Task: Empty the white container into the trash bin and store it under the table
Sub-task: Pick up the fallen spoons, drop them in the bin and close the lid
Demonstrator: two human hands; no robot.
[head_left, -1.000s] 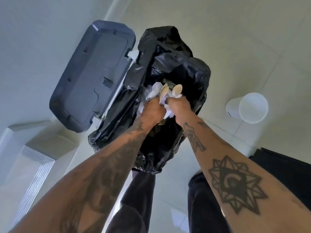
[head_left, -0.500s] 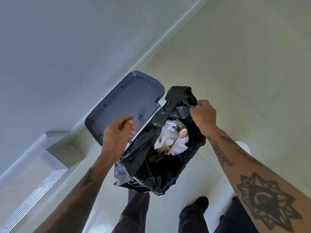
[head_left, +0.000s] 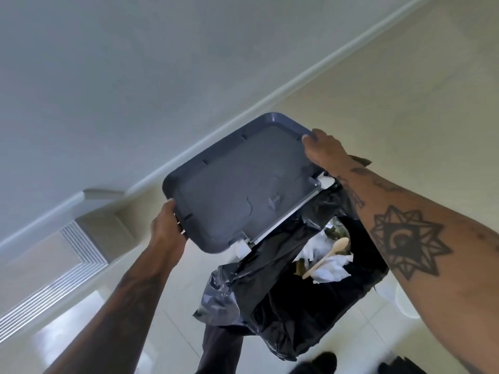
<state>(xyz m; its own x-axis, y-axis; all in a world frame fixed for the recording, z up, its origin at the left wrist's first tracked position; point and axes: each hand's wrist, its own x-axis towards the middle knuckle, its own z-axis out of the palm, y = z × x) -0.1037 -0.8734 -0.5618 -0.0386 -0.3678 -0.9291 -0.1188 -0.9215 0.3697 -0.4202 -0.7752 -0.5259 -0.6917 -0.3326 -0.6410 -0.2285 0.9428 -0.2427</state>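
A person's left hand (head_left: 167, 230) and right hand (head_left: 321, 149) each clasp an edge of the trash bin (head_left: 310, 314) lid (head_left: 237, 184). The white container (head_left: 405, 300) sits on the floor behind the right forearm. Lowered carelessly, the lid could snag the loose black liner (head_left: 224, 298), in 1 onlooker's view.

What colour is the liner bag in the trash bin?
Black, glossy liner bag, clearest in the head view.

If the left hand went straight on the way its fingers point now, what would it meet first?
The left hand is already gripping the near corner of the bin lid, so that lid is what it meets. Beyond the lid lies the wall's baseboard, though depth is unclear.
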